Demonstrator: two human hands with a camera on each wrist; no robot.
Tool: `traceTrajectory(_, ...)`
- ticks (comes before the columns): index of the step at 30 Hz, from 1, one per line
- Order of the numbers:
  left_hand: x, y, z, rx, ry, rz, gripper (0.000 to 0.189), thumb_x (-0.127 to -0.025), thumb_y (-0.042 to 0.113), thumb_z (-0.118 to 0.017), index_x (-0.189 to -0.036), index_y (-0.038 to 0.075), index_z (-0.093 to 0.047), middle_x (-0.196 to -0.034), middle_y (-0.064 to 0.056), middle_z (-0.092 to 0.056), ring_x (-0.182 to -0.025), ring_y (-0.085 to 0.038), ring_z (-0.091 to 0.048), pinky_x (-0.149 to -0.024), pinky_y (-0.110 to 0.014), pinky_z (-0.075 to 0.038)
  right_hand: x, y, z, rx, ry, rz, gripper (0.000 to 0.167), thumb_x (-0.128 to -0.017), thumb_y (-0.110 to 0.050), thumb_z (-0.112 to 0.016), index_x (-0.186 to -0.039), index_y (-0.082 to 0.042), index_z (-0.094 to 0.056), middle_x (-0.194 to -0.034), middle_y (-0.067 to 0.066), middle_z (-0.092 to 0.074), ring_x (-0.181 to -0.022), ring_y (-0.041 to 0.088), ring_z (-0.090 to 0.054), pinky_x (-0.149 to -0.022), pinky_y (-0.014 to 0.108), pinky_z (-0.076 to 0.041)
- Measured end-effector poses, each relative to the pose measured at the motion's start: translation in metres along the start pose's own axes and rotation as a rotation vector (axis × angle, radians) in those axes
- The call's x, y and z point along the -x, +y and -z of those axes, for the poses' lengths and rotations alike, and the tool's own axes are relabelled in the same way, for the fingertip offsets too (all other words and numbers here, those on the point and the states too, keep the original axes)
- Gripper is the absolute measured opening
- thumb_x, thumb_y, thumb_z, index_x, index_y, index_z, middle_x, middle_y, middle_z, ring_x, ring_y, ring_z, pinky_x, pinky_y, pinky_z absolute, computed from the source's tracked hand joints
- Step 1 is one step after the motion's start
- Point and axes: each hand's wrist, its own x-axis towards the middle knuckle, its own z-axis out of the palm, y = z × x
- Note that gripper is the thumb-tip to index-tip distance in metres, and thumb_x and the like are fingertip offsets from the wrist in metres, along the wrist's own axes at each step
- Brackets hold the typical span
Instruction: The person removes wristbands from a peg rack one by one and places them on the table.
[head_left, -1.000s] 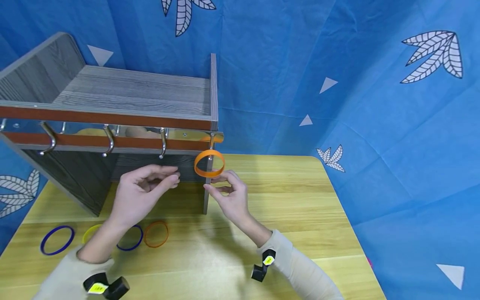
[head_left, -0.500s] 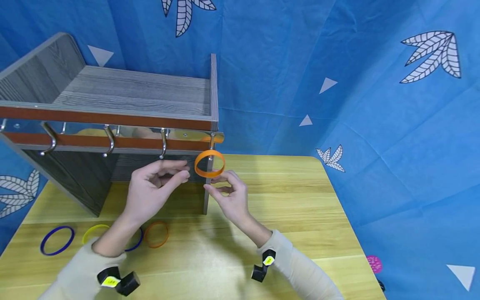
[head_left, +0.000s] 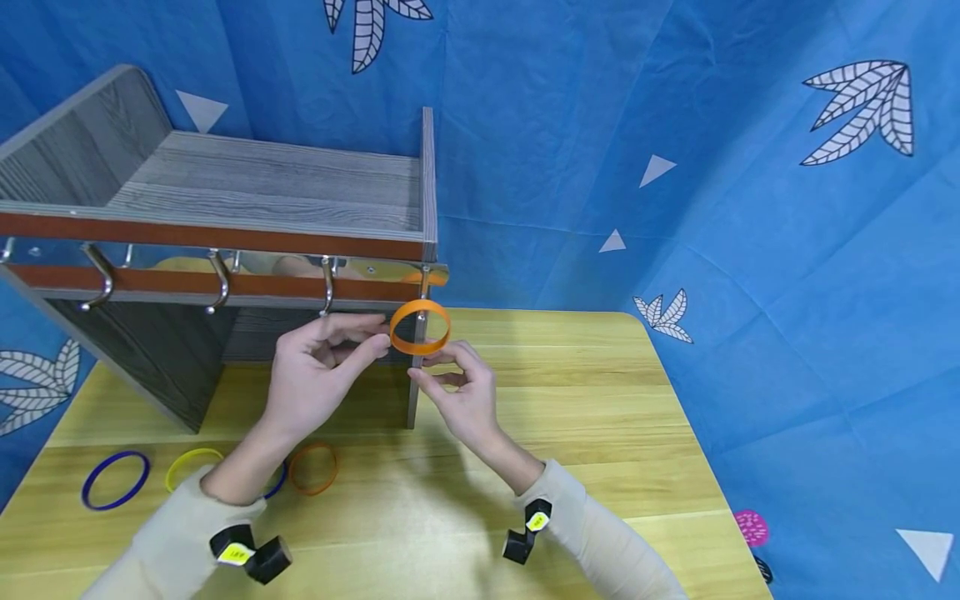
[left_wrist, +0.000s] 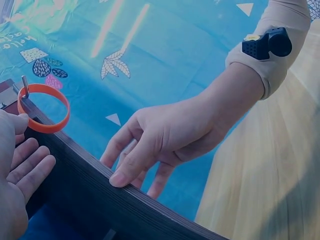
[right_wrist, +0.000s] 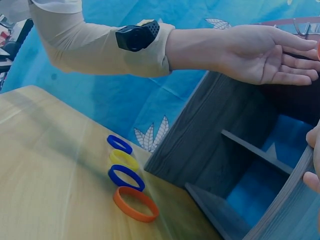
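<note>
An orange wristband (head_left: 420, 347) hangs from the rightmost metal hook (head_left: 424, 285) on the front rail of a grey wooden shelf. My left hand (head_left: 311, 379) is at the band's left side, palm turned toward it, fingers loosely extended. In the left wrist view its thumb tip overlaps the rim of the wristband (left_wrist: 50, 128). Below the band, my right hand (head_left: 467, 400) grips the edge of the shelf's right side panel (head_left: 412, 408). The thumb of the right hand (left_wrist: 170, 135) lies on the near face, with the other fingers behind the panel.
On the wooden table (head_left: 600, 417) lie a blue band (right_wrist: 116, 146), a yellow band (right_wrist: 122, 157), a second blue band (right_wrist: 120, 181) and an orange band (right_wrist: 135, 216). Three bare hooks, including one hook (head_left: 219, 279), are along the rail. A blue patterned cloth (head_left: 555, 125) hangs behind.
My left hand has moved right and slightly up, from below the third hook to the hanging orange wristband. The right hand and the wristband have stayed in place.
</note>
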Motion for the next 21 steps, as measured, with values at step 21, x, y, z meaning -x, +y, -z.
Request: traceTrajectory(21, -0.0055, 0.0054, -0.0067, 0.074, -0.005, -0.015, 0.025, -0.086, -0.017, -0.076, -0.11, -0.01, -0.075, -0.102, 0.01, -0.081, -0.088, -0.002, -0.077, -0.076, -0.015, -0.066, -0.0001, -0.0009, 0.0009, -0.008, -0.009, 0.019, 0.021, -0.088, 0.003, -0.082, -0.106, 0.001, -0.073, -0.1, 0.019, -0.07, -0.094, 0.02, -0.073, -0.073, 0.034, -0.072)
